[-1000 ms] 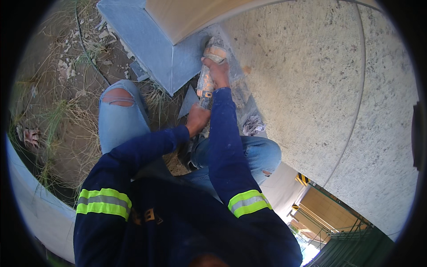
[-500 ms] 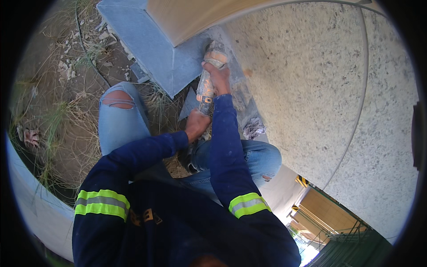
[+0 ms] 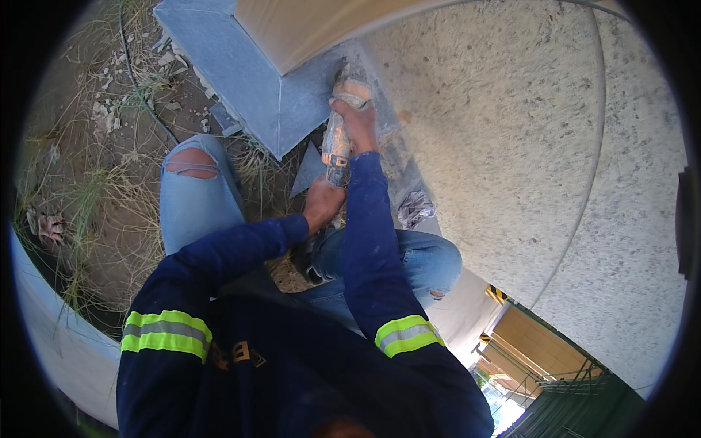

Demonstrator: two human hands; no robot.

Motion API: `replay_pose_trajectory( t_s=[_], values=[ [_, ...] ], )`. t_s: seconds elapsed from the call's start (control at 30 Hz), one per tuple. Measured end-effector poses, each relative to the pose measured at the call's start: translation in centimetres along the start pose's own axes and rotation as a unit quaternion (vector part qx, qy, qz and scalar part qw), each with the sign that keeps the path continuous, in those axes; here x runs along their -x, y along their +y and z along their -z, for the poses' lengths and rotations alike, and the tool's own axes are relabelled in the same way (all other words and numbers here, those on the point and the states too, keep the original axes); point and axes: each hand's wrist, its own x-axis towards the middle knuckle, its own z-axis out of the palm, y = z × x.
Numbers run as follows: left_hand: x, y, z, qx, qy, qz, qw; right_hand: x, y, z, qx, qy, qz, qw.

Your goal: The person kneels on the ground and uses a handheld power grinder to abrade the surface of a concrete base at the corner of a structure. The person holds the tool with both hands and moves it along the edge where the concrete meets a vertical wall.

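Both my hands are closed on a dust-coated angle grinder (image 3: 335,143) with an orange and grey body. My right hand (image 3: 355,125) wraps around its upper body, just below the head. Lower down, my left hand (image 3: 323,202) grips the rear end. The grinder's head points away from me, beside the blue-grey stone cladding (image 3: 303,98) at the foot of the wall; its disc cannot be made out. A triangular grey offcut (image 3: 309,170) lies just left of the tool. To the right of my hands sits a crumpled paper or cloth (image 3: 416,209).
A rough speckled slab (image 3: 511,139) fills the right side, with a grey cable (image 3: 600,109) across it. Dry grass and broken chips (image 3: 108,117) cover the soil at left, where a dark cable (image 3: 142,98) runs. My bent knees (image 3: 197,171) flank the work.
The whole view has shifted very slightly. Both hands keep the same grip on the grinder, and its head has moved barely, if at all.
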Motion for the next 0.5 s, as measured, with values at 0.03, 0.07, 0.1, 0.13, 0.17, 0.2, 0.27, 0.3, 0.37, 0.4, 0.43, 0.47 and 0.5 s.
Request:
replay_pose_trajectory(
  t_s=[0.03,0.07,0.1,0.13,0.17,0.2,0.27,0.3,0.37,0.4,0.43,0.47,0.5],
  values=[
    [-0.7,0.0,0.5,0.008,-0.039,0.03,0.999,-0.2,-1.1,-0.6,-0.014,-0.006,-0.02,1.0],
    [-1.8,0.9,1.2,0.017,-0.079,0.061,0.995,-0.1,-1.7,-0.8,-0.026,-0.011,-0.041,0.999],
    [-2.3,1.8,1.7,0.028,-0.12,0.088,0.988,-0.1,-2.0,-0.3,-0.035,-0.005,-0.073,0.997],
    [-2.3,2.3,1.9,0.01,-0.133,0.086,0.987,-0.7,-2.4,0.2,-0.043,-0.001,-0.101,0.994],
    [-2.1,2.8,2.0,-0.008,-0.146,0.083,0.986,-0.9,-2.8,0.5,-0.051,0.003,-0.129,0.99],
    [-1.9,3.2,2.1,-0.026,-0.158,0.08,0.984,-0.6,-2.1,0.6,-0.029,0.01,-0.098,0.995],
    [-0.1,2.5,1.0,0.008,-0.1,0.09,0.991,0.0,-0.7,0.9,0.02,0.018,-0.026,0.999],
    [0.5,1.7,0.6,0.025,-0.069,0.098,0.992,0.4,-0.4,0.7,0.008,0.012,-0.019,1.0],
    [0.8,1.9,1.0,0.049,-0.043,0.057,0.996,1.9,-0.6,0.2,-0.021,0.005,-0.011,1.0],
    [0.9,1.9,1.2,0.06,-0.029,0.037,0.997,1.6,-1.2,-0.1,-0.021,-0.003,-0.017,1.0],
    [0.4,2.0,1.2,0.067,-0.058,0.037,0.995,0.9,-1.7,0.0,-0.02,-0.005,-0.022,1.0],
    [-0.5,2.0,1.5,0.075,-0.084,0.042,0.993,0.6,-2.1,0.0,-0.019,-0.009,-0.031,0.999],
    [-1.2,1.9,1.6,0.083,-0.111,0.046,0.989,0.4,-2.4,0.1,-0.026,-0.001,-0.045,0.999]
  ],
)
